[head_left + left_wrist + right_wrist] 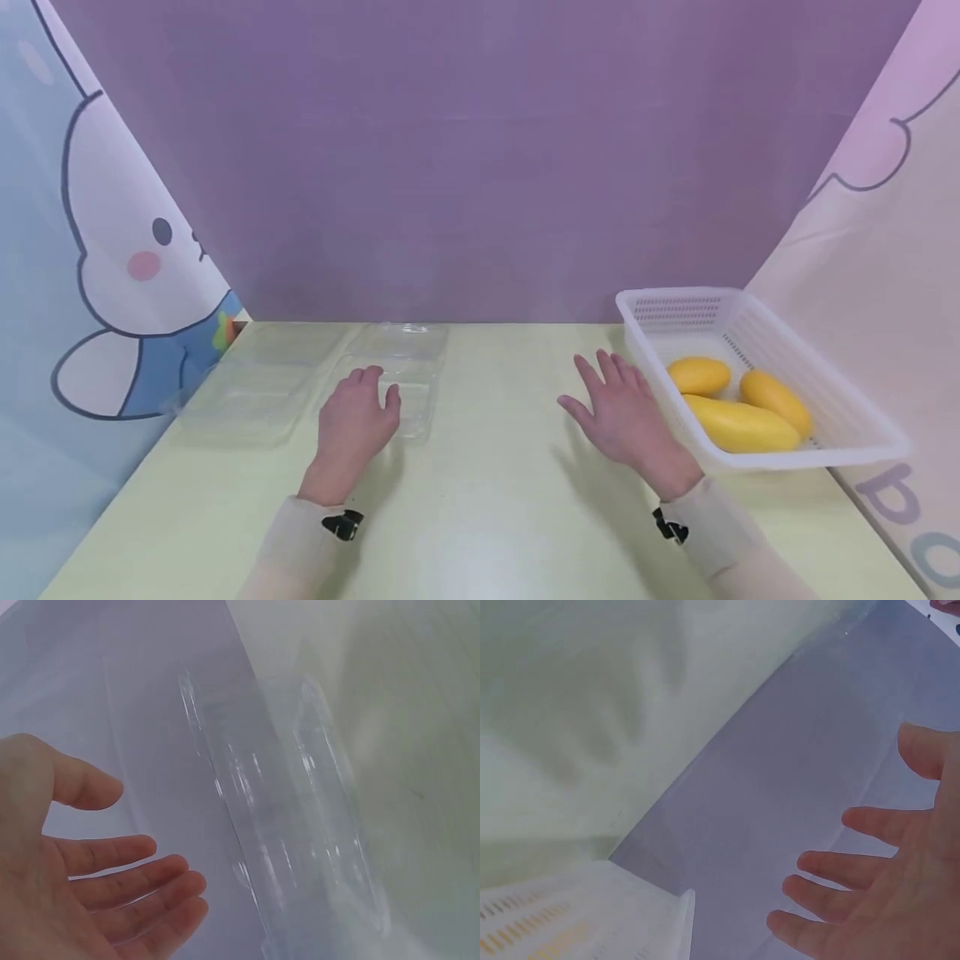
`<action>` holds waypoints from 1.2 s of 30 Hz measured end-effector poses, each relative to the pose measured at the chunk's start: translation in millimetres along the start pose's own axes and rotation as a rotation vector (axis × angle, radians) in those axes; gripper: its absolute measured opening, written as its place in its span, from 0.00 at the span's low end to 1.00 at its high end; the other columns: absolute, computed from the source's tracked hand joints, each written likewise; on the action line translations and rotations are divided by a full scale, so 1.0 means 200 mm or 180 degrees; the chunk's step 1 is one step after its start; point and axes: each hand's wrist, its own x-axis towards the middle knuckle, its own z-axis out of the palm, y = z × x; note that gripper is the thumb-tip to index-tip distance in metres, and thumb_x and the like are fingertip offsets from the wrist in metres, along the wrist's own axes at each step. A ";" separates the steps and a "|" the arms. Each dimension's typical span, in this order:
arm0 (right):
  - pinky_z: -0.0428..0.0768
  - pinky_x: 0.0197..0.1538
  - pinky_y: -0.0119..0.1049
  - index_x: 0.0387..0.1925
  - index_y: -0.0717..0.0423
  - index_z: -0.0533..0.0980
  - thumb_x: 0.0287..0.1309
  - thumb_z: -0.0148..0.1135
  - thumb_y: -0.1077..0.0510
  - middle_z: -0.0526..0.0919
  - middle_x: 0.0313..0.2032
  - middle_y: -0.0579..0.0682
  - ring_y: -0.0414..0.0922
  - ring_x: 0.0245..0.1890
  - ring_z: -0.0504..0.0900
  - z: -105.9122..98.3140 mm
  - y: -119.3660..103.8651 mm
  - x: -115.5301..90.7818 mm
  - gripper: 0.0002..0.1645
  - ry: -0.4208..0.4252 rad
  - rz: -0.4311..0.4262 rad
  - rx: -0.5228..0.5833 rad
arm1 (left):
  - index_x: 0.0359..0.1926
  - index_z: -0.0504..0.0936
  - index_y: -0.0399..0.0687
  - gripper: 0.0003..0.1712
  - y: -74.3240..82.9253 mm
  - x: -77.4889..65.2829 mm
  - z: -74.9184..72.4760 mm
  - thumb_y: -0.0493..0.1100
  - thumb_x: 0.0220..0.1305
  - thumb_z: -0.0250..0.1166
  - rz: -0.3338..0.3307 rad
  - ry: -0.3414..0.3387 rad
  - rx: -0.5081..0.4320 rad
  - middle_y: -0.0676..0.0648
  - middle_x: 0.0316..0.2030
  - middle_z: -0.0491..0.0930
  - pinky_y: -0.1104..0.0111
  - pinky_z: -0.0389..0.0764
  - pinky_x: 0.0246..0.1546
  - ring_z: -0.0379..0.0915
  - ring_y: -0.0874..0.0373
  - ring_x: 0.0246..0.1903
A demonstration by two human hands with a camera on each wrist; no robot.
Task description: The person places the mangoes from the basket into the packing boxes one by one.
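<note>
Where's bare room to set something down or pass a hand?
Widest bare patch of table: the middle, between the clear plastic containers and the white basket, purple backdrop behind. The basket's far end is bare too, beyond the yellow fruits. Crowded: left, the containers near the left hand; right, the basket, with the right hand close by.

In the head view, the left forearm [288,546] and right forearm [723,533] rise from the bottom edge, leaning toward each other. The left hand [354,417], left of centre, shows its back, fingers loosely bent and thumb apart. The right hand [624,417], right of centre, has its fingers fanned. Both wrist views show an unclenched palm, lower left and lower right respectively.
</note>
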 end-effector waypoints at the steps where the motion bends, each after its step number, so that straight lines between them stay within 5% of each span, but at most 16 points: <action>1: 0.53 0.73 0.66 0.74 0.62 0.61 0.73 0.52 0.39 0.60 0.71 0.73 0.71 0.72 0.56 -0.01 0.01 0.00 0.41 0.0010 -0.0011 -0.0014 | 0.58 0.77 0.31 0.24 -0.01 0.00 0.00 0.46 0.70 0.57 -0.0014 0.0012 0.0004 0.31 0.52 0.80 0.42 0.82 0.38 0.78 0.33 0.48; 26: 0.64 0.65 0.68 0.71 0.63 0.66 0.73 0.52 0.39 0.69 0.65 0.73 0.71 0.65 0.66 -0.22 0.25 -0.10 0.39 -0.0158 -0.0093 -0.0534 | 0.53 0.78 0.27 0.22 -0.23 0.03 0.02 0.41 0.66 0.54 -0.0009 0.0376 0.0197 0.26 0.47 0.79 0.38 0.79 0.37 0.76 0.27 0.44; 36: 0.64 0.63 0.70 0.71 0.64 0.65 0.73 0.51 0.38 0.68 0.65 0.73 0.73 0.65 0.65 -0.31 0.40 -0.13 0.40 -0.0178 0.0099 -0.0503 | 0.53 0.76 0.25 0.22 -0.28 0.06 0.00 0.41 0.66 0.55 -0.0037 0.0316 0.0333 0.24 0.46 0.78 0.38 0.77 0.38 0.75 0.25 0.43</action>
